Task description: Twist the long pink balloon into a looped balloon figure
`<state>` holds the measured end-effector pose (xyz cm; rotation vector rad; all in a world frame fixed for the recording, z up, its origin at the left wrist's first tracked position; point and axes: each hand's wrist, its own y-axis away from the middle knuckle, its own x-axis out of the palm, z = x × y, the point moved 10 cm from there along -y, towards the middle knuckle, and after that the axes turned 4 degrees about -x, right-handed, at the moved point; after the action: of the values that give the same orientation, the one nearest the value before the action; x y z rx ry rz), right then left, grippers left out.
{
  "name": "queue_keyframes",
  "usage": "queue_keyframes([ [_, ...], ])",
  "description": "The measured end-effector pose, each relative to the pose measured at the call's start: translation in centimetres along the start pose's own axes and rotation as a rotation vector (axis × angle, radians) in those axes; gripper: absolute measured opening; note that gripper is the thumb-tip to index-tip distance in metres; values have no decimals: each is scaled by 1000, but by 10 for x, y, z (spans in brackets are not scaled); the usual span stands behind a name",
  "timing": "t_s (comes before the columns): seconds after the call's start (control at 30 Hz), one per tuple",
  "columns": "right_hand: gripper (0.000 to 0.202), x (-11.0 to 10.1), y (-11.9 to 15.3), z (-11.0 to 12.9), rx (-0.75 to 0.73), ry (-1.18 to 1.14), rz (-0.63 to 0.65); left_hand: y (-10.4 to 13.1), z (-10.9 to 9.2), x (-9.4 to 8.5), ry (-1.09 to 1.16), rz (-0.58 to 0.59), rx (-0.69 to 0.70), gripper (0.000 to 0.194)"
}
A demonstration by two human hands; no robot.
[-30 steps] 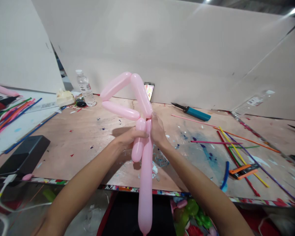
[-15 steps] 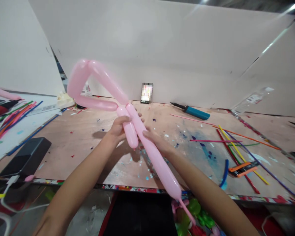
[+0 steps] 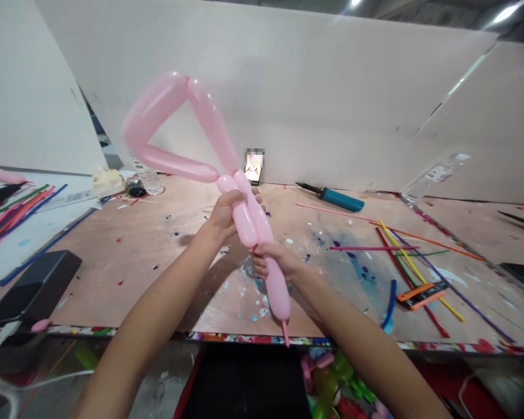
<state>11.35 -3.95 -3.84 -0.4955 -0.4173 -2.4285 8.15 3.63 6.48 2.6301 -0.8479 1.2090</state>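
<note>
A long pink balloon point(image 3: 213, 125), twisted into several sections, is held up over the table. Its upper part bends into a large loop with a joint at the top. Below the loop a short bubble lies alongside a longer section. My left hand point(image 3: 227, 212) is closed around both just under the twist, its thumb in front. My right hand point(image 3: 271, 259) is wrapped around the longer section lower down, by the short bubble's end. From there the balloon runs down to a thin uninflated tail near the table's front edge.
On the wooden table point(image 3: 135, 250), uninflated balloons point(image 3: 419, 273) lie around an orange-and-black cutter point(image 3: 421, 295). Behind are a blue hand pump point(image 3: 338, 198), a phone point(image 3: 254, 166) and a bottle point(image 3: 436, 174). A dark box point(image 3: 35, 285) stands left.
My right hand has moved down the longer section and now wraps it fully. The loop has risen and tilted right. The tail end has swung left, more upright.
</note>
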Motion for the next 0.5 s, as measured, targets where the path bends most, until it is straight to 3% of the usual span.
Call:
queue_keyframes([
  [0.07,16,-24,4,20,-83,321,-251,1,-1,-13,-1,-127,58,24],
  [0.13,9,-31,14,53,-234,733,-448,6,-4,-27,-13,-267,132,25],
  [0.2,17,-24,24,78,-346,1106,-568,15,-10,-35,-24,-370,214,26],
  [0.33,29,-10,44,102,-327,1621,-796,32,-22,-40,-5,-489,349,26],
  [0.4,33,0,49,108,-335,1753,-807,38,-24,-42,12,-532,362,26],
  [0.5,26,10,50,109,-391,1648,-647,41,-28,-40,52,-494,380,25],
])
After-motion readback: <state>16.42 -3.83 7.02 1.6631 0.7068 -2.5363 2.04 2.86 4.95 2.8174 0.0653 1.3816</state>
